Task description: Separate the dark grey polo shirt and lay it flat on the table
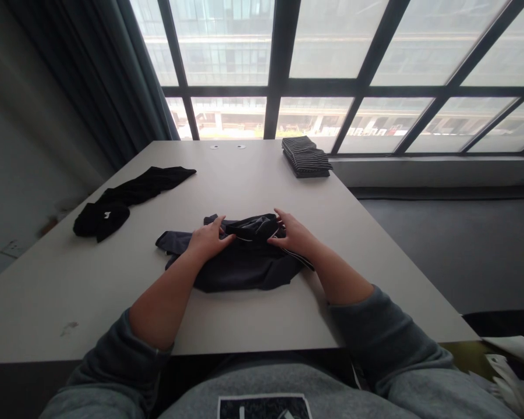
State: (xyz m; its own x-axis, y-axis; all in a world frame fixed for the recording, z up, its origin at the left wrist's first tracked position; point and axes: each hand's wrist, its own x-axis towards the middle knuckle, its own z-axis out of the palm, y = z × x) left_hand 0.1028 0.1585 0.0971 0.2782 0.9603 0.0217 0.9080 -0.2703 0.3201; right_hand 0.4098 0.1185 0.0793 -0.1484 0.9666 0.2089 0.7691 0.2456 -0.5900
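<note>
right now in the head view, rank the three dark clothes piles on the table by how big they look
1. dark garment under both hands.
2. black garment at left, close in apparent size.
3. striped folded stack, smallest, though farthest from the camera.

The dark garment [240, 265] is a soft piece of dark grey, almost black, cloth with a thin white stripe along one edge on its right side. It lies crumpled on the counter [262, 180], near the front edge and about in the middle. Its lower part is spread flat, with one flap reaching out to the left. Its upper part is bunched into a raised, rolled fold.
</note>
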